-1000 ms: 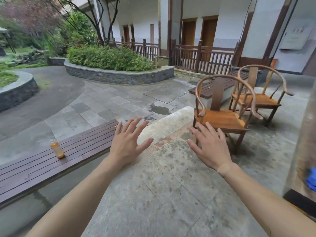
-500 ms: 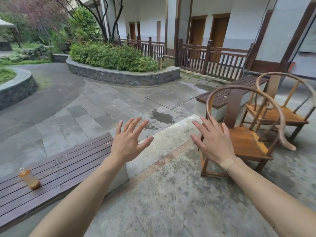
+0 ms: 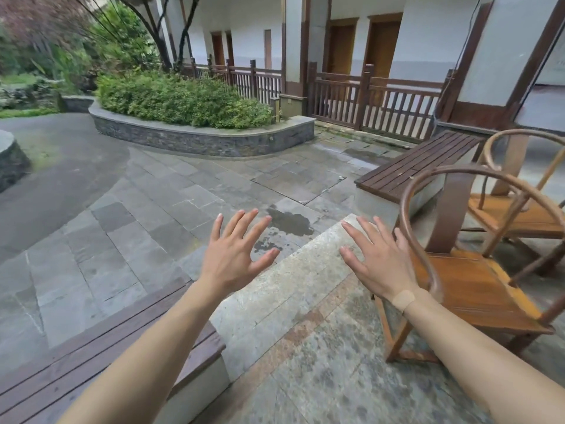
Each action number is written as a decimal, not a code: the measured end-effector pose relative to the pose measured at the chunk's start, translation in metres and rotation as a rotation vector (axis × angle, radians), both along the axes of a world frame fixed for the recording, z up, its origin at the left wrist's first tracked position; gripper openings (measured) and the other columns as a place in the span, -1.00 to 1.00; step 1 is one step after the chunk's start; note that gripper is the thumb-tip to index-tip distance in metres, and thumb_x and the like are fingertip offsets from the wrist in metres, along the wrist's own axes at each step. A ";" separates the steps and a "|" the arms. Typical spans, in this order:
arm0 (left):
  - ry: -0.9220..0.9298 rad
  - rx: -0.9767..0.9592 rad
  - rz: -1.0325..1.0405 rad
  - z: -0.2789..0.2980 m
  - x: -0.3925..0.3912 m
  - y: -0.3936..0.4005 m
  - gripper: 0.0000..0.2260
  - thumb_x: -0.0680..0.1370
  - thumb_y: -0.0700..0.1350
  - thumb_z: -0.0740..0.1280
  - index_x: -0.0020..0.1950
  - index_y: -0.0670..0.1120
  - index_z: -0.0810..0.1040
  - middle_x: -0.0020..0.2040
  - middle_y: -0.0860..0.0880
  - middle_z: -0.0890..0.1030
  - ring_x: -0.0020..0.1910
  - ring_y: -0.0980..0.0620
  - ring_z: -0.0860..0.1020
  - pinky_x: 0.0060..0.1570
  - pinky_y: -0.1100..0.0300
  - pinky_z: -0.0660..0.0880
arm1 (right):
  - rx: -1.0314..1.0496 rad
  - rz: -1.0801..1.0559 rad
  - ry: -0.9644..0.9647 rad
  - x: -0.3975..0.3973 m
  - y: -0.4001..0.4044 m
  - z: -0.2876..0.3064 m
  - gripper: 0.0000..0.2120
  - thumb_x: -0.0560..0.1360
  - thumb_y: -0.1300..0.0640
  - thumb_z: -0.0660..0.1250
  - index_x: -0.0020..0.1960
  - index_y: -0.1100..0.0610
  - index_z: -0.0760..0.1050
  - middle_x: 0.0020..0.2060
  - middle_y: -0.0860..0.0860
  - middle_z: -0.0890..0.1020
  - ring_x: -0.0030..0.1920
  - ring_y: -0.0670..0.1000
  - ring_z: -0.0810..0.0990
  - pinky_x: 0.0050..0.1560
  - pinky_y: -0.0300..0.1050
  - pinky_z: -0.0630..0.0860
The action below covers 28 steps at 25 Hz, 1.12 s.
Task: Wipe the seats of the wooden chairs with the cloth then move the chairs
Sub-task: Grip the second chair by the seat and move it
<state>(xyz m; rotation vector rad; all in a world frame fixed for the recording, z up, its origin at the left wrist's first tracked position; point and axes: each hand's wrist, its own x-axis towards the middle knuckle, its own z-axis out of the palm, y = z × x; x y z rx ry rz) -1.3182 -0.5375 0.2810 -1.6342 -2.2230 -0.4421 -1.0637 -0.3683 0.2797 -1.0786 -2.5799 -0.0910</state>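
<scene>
Wooden chair (image 3: 477, 289) faces right, beside the spread right hand (image 3: 383, 267).

A grey stone-paved courtyard floor (image 3: 189, 209) was bordered by a curved stone planter of green shrubs (image 3: 183, 102), dark slatted wooden benches (image 3: 419, 162), brown wooden railings (image 3: 376, 105) and white walls (image 3: 428, 35).

Both arms stretched forward, bare forearms entering from the lower corners. Left hand (image 3: 234, 258) raised with back to the camera, fingers straight and spread, thumb out to the right, holding nothing. Right hand (image 3: 380, 261) likewise raised and empty, fingers straight and fanned, thumb pointing left toward the other. Small tan plaster (image 3: 404, 299) across the right wrist. Hands apart, not touching.
</scene>
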 end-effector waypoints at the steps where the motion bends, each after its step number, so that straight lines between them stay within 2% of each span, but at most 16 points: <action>1: 0.014 -0.009 -0.001 0.002 -0.020 0.019 -0.34 0.55 0.43 -0.12 0.58 0.18 0.16 0.60 0.00 0.23 0.60 -0.06 0.14 0.55 -0.23 -0.08 | -0.010 -0.010 0.009 -0.018 0.016 0.000 -0.34 0.52 -0.40 -0.26 0.57 -0.26 0.06 0.59 -0.08 0.17 0.61 0.05 -0.01 0.54 0.24 -0.05; 5: 0.012 -0.017 -0.011 -0.001 -0.086 0.095 -0.31 0.55 0.45 -0.19 0.59 0.18 0.16 0.60 -0.01 0.23 0.60 -0.07 0.14 0.55 -0.23 -0.07 | -0.042 -0.025 0.021 -0.080 0.082 -0.005 -0.33 0.52 -0.41 -0.27 0.56 -0.26 0.07 0.59 -0.07 0.17 0.61 0.05 -0.04 0.55 0.24 -0.06; 11: -0.019 -0.025 -0.038 -0.025 -0.173 0.239 -0.33 0.56 0.44 -0.15 0.59 0.18 0.16 0.60 -0.01 0.23 0.60 -0.05 0.15 0.56 -0.21 -0.08 | -0.066 -0.038 0.025 -0.171 0.227 -0.029 -0.33 0.52 -0.41 -0.25 0.56 -0.25 0.09 0.59 -0.08 0.16 0.62 0.04 -0.06 0.54 0.22 -0.10; 17: 0.002 -0.001 -0.046 -0.012 -0.244 0.431 -0.36 0.57 0.40 -0.08 0.58 0.16 0.21 0.59 -0.02 0.27 0.58 -0.07 0.20 0.56 -0.21 -0.05 | -0.064 -0.061 0.064 -0.233 0.418 -0.018 -0.25 0.46 -0.46 -0.33 0.56 -0.26 0.09 0.59 -0.08 0.16 0.62 0.04 -0.06 0.55 0.22 -0.11; 22: -0.012 0.030 -0.079 -0.007 -0.289 0.567 -0.37 0.58 0.40 -0.09 0.57 0.14 0.24 0.58 -0.02 0.29 0.57 -0.07 0.22 0.56 -0.20 -0.05 | -0.017 -0.076 0.047 -0.274 0.544 -0.002 -0.33 0.52 -0.41 -0.23 0.57 -0.23 0.13 0.59 -0.07 0.18 0.61 0.05 -0.06 0.55 0.22 -0.07; 28: -0.012 0.029 -0.177 -0.030 -0.350 0.735 -0.37 0.58 0.39 -0.07 0.56 0.13 0.28 0.56 -0.04 0.33 0.55 -0.10 0.26 0.54 -0.23 0.02 | -0.020 -0.175 0.047 -0.318 0.679 -0.028 -0.33 0.53 -0.39 -0.21 0.56 -0.21 0.15 0.58 -0.05 0.21 0.62 0.08 -0.06 0.55 0.23 -0.09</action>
